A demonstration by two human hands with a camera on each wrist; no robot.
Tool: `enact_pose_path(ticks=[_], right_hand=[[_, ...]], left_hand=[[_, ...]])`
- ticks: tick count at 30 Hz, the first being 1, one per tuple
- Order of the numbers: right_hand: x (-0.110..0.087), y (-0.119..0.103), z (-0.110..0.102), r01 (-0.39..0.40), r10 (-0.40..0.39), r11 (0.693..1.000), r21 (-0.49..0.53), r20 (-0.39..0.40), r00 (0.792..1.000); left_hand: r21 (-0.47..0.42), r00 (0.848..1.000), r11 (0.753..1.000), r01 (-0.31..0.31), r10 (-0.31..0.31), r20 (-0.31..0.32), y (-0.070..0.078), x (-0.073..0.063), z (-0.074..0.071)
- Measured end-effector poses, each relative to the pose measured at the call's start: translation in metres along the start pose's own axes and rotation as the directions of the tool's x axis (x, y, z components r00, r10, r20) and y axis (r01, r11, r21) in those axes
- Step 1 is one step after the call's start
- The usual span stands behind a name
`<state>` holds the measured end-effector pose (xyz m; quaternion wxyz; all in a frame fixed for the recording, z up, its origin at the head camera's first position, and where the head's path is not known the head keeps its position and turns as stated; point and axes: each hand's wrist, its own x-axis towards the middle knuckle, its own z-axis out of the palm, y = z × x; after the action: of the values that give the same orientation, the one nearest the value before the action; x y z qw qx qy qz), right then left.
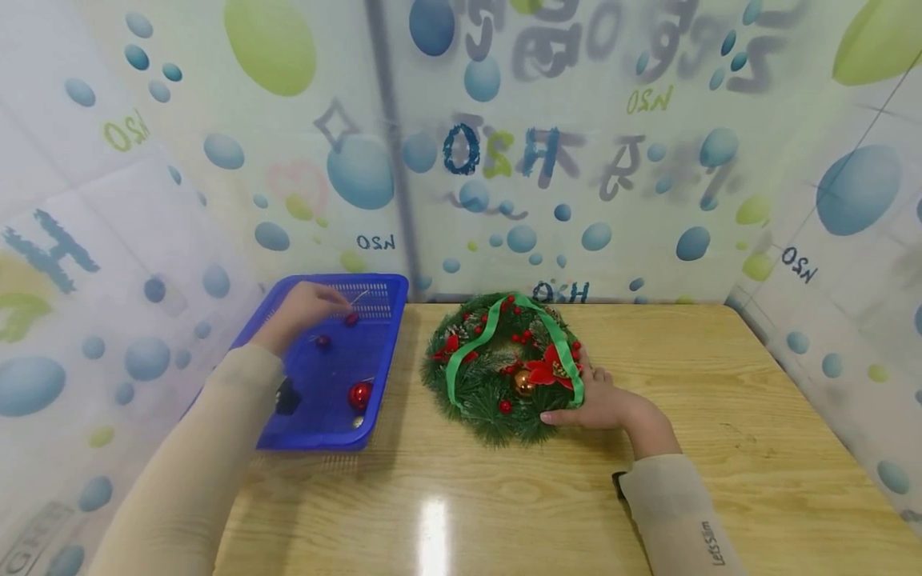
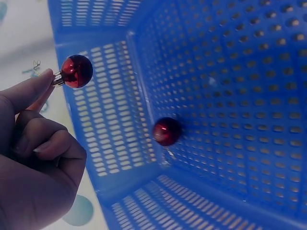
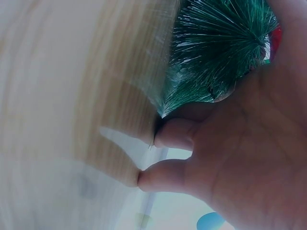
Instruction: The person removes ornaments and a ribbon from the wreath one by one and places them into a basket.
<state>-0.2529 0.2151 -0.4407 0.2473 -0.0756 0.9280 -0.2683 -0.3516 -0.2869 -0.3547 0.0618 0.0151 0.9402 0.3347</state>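
My left hand [image 1: 306, 310] is over the blue basket [image 1: 394, 352], pinching a small shiny red Christmas ball [image 2: 76, 71] by its metal cap between thumb and fingertip. The remaining fingers are folded toward the palm. A gold hanging loop [image 2: 37, 67] sticks out beyond the fingertips. At the right edge of a green Christmas wreath [image 1: 497, 412], my right hand [image 1: 601, 400] holds it, thumb along the near side and fingers round the right side. Its lower fingertips [image 3: 153, 176] touch the table. Red poinsettias [image 1: 551, 368], berries, a gold ball [image 1: 524, 382] and a green ribbon [image 1: 461, 360] decorate the wreath.
Inside the basket lie another small red ball [image 1: 322, 342], a larger red ball [image 1: 360, 395] and a dark object [image 1: 286, 398] partly behind the left sleeve. The wooden table [image 1: 504, 512] meets a patterned curtain [image 1: 490, 208] at the back.
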Motion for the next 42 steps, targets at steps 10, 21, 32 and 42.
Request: enact_pose_path(ticks=[10,21,32,42], right_hand=[[-0.001,-0.001,-0.002,-0.007,0.007,1.0,-0.005,0.006,1.0],[-0.002,-0.002,0.0,-0.014,0.014,1.0,0.001,0.002,1.0],[-0.002,-0.003,-0.001,-0.013,0.013,1.0,0.002,0.005,1.0],[-0.001,-0.002,-0.001,-0.005,0.005,1.0,0.007,0.008,1.0]], left_hand=[[-0.009,0.999,0.999,0.032,-0.031,0.013,-0.023,0.007,0.007],[-0.044,0.999,0.998,0.038,-0.038,0.008,-0.031,0.01,0.017],[-0.026,0.996,0.996,0.088,-0.088,0.027,-0.033,0.015,0.02],[-0.019,0.997,0.997,0.074,-0.073,0.027,-0.035,0.015,0.021]])
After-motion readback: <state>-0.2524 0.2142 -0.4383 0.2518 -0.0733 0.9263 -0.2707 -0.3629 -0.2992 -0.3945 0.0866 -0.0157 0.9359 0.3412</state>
